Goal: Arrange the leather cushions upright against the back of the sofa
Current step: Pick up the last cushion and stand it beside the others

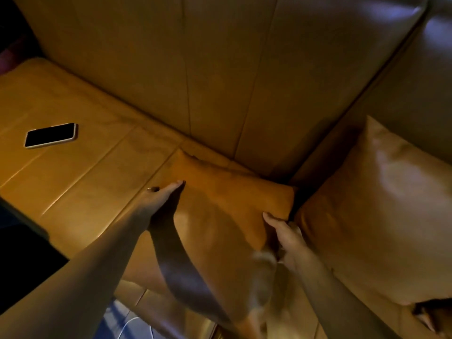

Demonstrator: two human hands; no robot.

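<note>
Two leather cushions in view here, both the same tan colour as the sofa. One cushion (220, 216) sits in the middle of the shot, held between both hands with its far corner pointing into the corner of the sofa. It's tilted, not standing upright against the backrest (220, 69), and its lower end hangs out past the front of the seat. The second cushion (381, 216) is off to the right, propped against the sofa's side section (415, 81), just beside the first one with a dark gap between them.

Two bare hands, one on each side of the middle cushion. The left hand (159, 201) is pressed flat along the cushion's left edge, fingers straight and stretched out, more of a push than a grab. The right hand (286, 236) is on the right edge near the corner, fingers curled around the edge, so it looks like a proper grip, though motion blur just below it makes the thumb hard to make out.

One phone (50, 135), dark screen up with a pale rim, lies flat on the seat (73, 179) well off to the left, apart from both cushions.

One small dark thing at the bottom right corner, too cut off to say what it is.
</note>
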